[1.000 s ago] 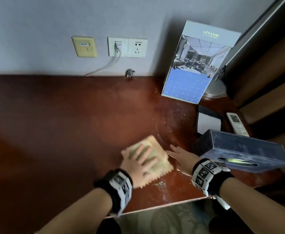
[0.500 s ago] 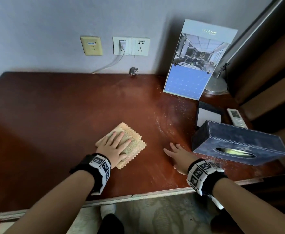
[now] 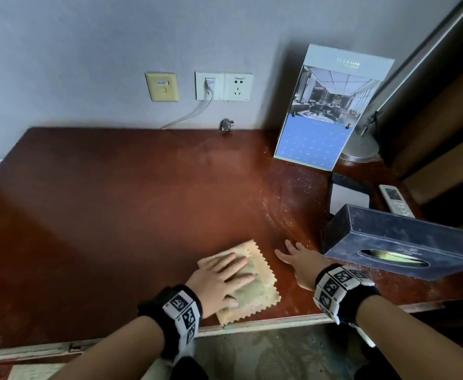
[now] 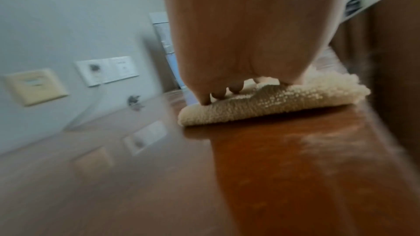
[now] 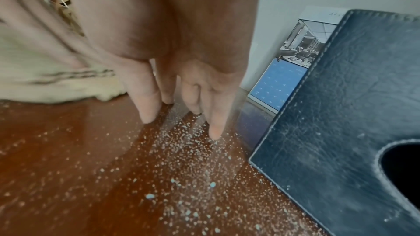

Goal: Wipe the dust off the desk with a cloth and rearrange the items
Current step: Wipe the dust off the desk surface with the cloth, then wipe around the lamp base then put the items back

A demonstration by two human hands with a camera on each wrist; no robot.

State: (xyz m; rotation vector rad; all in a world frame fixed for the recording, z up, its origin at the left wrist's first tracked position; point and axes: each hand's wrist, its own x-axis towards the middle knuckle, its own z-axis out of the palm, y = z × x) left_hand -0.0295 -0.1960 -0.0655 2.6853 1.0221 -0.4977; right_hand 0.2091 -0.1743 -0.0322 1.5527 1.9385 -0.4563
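A folded yellow-green cloth (image 3: 257, 286) with zigzag edges lies on the reddish wooden desk (image 3: 115, 204) close to its front edge. My left hand (image 3: 222, 278) presses flat on the cloth with fingers spread; in the left wrist view the fingertips (image 4: 218, 94) rest on the fuzzy cloth (image 4: 284, 101). My right hand (image 3: 299, 259) lies flat on the desk just right of the cloth, fingers straight and holding nothing. The right wrist view shows white dust grains (image 5: 188, 150) scattered under the fingers (image 5: 145, 100).
A dark blue tissue box (image 3: 406, 239) sits right of my right hand. Behind it are a notepad holder (image 3: 348, 193), a white remote (image 3: 395, 200), a standing calendar (image 3: 331, 108) and a lamp base (image 3: 362, 149). Wall sockets (image 3: 223, 86) and a cable are at the back.
My left hand slid the cloth left and then back right, toward the front edge near my right hand. The right hand stayed flat in about the same spot.
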